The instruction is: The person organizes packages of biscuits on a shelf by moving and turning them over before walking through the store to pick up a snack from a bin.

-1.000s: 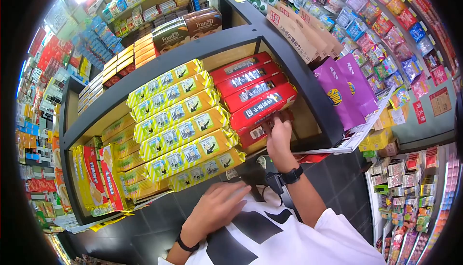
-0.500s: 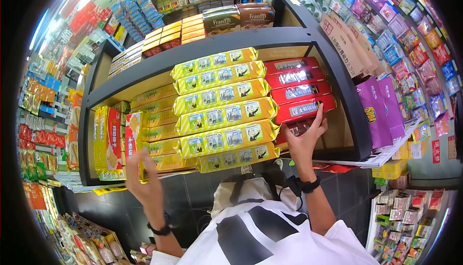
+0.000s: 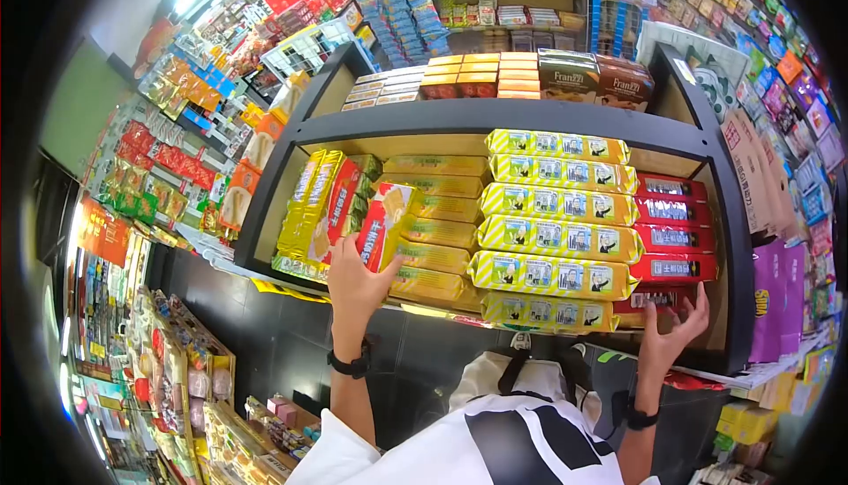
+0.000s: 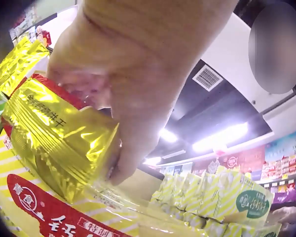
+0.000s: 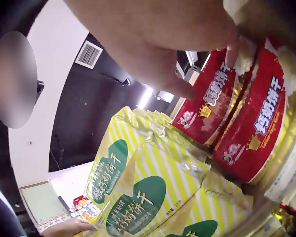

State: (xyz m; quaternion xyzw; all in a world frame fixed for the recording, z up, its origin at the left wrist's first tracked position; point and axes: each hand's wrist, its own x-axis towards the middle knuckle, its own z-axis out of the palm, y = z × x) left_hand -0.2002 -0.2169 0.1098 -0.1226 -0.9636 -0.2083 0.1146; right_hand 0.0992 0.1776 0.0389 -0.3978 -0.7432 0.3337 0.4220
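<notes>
My left hand (image 3: 358,284) grips a red-and-yellow biscuit packet (image 3: 382,231) at the left part of the shelf bin. In the left wrist view the thumb lies along one side of the shiny yellow end of this packet (image 4: 59,133), with the fingers over its far side. At the bin's right end, my right hand (image 3: 669,337) has its fingers spread at the front of the stacked red biscuit packets (image 3: 671,269). Seen from the right wrist, its fingertips are right at a red packet (image 5: 207,94), and thumb and fingers stand apart.
Yellow-striped biscuit packets (image 3: 556,231) are stacked high in the middle, beside lower yellow packets (image 3: 437,233). A dark frame (image 3: 521,120) borders the bin. Boxes (image 3: 568,79) stand behind it. Purple bags (image 3: 777,299) hang at the right, and snack racks surround the dark floor (image 3: 424,361).
The view has swung left. My left hand has gone from in front of my body to the red-and-yellow packet and taken hold of it. The right hand stays by the red packets, fingers now spread.
</notes>
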